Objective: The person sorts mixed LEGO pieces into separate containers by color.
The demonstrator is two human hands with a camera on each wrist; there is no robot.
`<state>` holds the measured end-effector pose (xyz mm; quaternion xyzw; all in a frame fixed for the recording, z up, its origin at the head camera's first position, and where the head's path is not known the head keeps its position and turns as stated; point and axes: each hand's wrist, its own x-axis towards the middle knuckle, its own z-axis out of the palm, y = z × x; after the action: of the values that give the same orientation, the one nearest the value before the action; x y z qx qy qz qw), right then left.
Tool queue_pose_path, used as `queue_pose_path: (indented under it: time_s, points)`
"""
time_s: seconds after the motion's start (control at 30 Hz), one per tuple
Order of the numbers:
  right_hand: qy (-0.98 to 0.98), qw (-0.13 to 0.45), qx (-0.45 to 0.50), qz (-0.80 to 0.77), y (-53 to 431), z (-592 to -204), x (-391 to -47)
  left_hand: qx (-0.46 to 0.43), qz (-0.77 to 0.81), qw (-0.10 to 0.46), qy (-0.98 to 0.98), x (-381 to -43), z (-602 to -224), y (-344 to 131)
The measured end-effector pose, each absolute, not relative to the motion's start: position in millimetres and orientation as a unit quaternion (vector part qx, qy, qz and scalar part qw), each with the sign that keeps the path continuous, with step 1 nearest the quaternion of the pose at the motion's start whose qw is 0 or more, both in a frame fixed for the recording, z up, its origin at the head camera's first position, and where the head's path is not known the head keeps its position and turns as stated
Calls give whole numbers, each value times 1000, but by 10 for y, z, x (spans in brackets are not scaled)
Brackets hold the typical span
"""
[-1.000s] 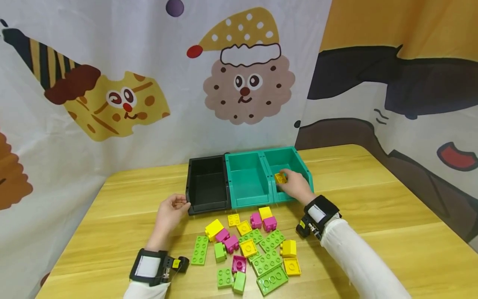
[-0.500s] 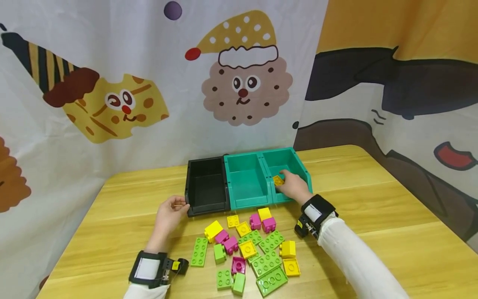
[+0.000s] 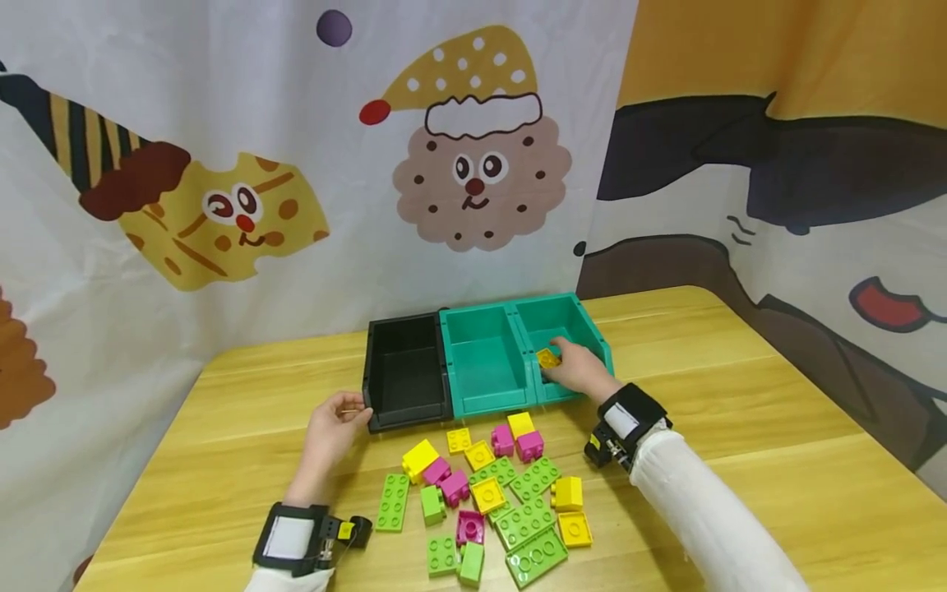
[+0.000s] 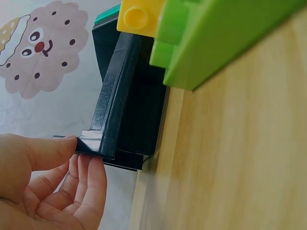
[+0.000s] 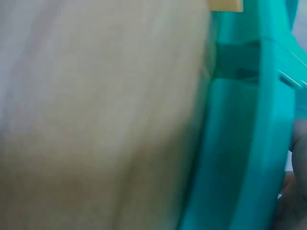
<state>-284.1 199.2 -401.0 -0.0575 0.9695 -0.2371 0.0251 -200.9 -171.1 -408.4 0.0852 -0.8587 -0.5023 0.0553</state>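
In the head view, three open bins stand side by side: a black bin (image 3: 405,413), a teal middle bin (image 3: 487,403) and a teal right bin (image 3: 564,306). My left hand (image 3: 334,427) pinches the near left corner of the black bin; the left wrist view has the thumb (image 4: 53,152) on its rim and fingers curled against the side. Reaching into the right bin, my right hand (image 3: 580,367) holds a yellow brick (image 3: 547,358), tilted at the fingertips. The right wrist view is blurred and shows mostly table and the bin's teal wall (image 5: 240,158).
Loose toy bricks lie on the wooden table (image 3: 251,460) before the bins: several green bricks (image 3: 525,521), several yellow bricks (image 3: 420,459) and several pink bricks (image 3: 455,488). A printed curtain (image 3: 296,279) hangs behind the table's far edge.
The yellow brick has tipped a little in the right hand's fingers. The left hand keeps its hold on the black bin's corner. The head view has shifted slightly.
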Motion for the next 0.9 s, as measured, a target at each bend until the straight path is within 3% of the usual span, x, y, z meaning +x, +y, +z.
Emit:
queue_pose_path:
  time_s: [0.57,0.9]
  points:
    - [930,-16,-126,-346,2055,-3604,-2582,83,-509,62,-855,-2015,-4099,-1723]
    - [911,-47,-167,-373,2003,-3491,-2237,84,-508,59,-855,-2013,-4091,-1730]
